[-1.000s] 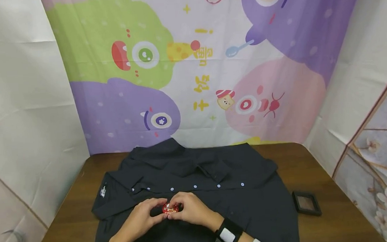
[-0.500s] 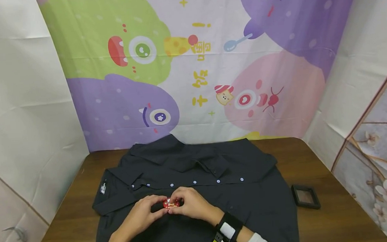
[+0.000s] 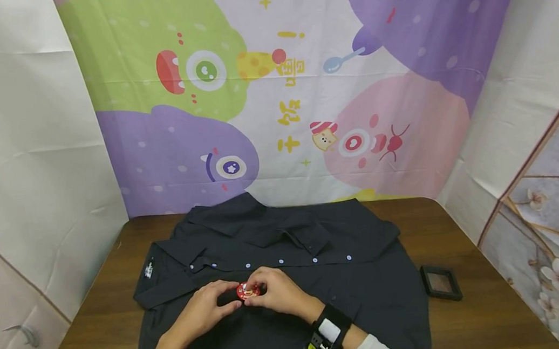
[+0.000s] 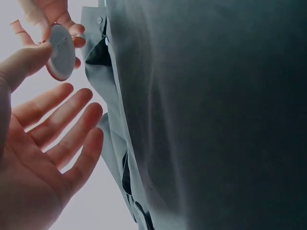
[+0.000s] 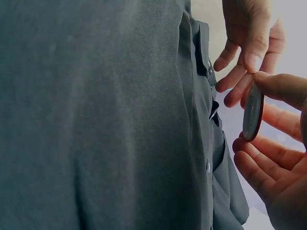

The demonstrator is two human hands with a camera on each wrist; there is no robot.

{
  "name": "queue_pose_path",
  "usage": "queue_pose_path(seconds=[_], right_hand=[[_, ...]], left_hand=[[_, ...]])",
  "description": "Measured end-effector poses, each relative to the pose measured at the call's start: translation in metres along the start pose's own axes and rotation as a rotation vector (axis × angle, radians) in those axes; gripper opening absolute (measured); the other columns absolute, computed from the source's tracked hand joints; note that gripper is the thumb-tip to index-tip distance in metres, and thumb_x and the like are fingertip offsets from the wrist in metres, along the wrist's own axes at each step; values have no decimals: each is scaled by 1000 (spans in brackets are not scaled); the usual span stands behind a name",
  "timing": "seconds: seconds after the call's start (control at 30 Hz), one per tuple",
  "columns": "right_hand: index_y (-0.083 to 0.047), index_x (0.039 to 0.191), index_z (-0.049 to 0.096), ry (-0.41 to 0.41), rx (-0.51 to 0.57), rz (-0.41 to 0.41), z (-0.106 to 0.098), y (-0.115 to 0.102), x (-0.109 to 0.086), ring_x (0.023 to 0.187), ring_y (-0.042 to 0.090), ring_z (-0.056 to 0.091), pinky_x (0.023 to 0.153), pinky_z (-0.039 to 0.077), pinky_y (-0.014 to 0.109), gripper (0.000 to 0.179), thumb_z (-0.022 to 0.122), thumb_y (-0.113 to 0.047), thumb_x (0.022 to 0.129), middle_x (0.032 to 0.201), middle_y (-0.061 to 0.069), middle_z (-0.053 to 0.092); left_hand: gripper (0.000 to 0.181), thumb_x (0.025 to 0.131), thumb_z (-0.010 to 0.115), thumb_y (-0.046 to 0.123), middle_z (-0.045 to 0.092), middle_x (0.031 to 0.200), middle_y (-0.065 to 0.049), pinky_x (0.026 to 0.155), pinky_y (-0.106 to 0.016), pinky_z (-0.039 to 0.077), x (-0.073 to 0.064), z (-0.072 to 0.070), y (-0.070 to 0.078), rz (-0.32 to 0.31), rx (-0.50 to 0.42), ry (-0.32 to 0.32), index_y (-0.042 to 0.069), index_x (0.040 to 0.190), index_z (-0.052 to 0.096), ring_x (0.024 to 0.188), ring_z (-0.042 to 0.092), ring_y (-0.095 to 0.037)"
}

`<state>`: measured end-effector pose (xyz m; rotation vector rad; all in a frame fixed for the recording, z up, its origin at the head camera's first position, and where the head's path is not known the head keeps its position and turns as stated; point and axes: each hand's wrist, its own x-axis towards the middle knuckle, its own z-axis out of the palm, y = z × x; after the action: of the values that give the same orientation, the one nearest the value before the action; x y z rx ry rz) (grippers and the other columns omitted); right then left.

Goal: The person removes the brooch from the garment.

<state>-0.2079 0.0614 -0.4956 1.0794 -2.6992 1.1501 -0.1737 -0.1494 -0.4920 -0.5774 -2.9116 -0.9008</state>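
A round red button badge point(image 3: 247, 291) with a printed front is held just above a dark button-up shirt point(image 3: 361, 298). Its pale back with a pin bar point(image 4: 62, 50) shows in the left wrist view. My right hand point(image 3: 280, 290) pinches the badge between thumb and fingers, seen edge-on in the right wrist view. At the badge's left edge, my left hand point(image 3: 206, 306) has its thumb touching or very near the rim. The left fingers point(image 4: 79, 120) are spread and fairly straight, apart from the badge.
The shirt covers much of the brown wooden table point(image 3: 484, 322), its row of pale buttons point(image 3: 281, 263) running across. A small black square frame point(image 3: 440, 282) lies to the right. Behind the table hangs a cartoon-printed cloth point(image 3: 274, 94).
The badge has turned so its face shows rounder to the head camera, and the left fingertips stand slightly farther from it. The head view has tilted slightly downward.
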Motion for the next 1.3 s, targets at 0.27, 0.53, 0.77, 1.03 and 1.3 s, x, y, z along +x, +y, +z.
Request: queue_pose_path(seconds=[0.27,0.53,0.77,1.03,1.3], right_hand=[[-16,87,74,1,5,10,1,2,-1,79,1,57,71,47,12,16,83,-24,77,96,-3,68],[-16,89,74,6,-4,6,0,0,0,89,6,61,78,49,16,14,82,-18,77,100,-2,68],[-17,89,73,12,-5,-3,1,0,-1,95,8,62,84,50,19,14,82,-17,77,103,-2,68],[-18,89,74,25,-36,-8,1,1,-2,95,7,62,85,50,21,15,82,-23,78,101,-4,68],[-18,88,74,19,-24,-3,3,2,-4,91,4,61,81,50,17,15,83,-24,77,98,-4,68]], left_hand=[[39,82,77,30,70,115,-4,95,-49,50,-1,2,1,-42,17,-4,10,114,69,111,64,-27],[43,78,81,29,68,117,-5,99,-50,47,-1,3,1,-91,6,-25,11,115,68,114,61,-29],[46,77,81,32,67,121,-8,97,-58,45,-3,2,3,-145,61,-63,10,116,67,118,58,-33],[54,75,82,34,62,127,-14,95,-63,44,-3,1,7,-201,134,-89,9,120,65,122,53,-39],[62,73,84,33,55,135,-19,97,-65,41,-2,2,2,-215,106,-200,7,124,62,127,47,-43]])
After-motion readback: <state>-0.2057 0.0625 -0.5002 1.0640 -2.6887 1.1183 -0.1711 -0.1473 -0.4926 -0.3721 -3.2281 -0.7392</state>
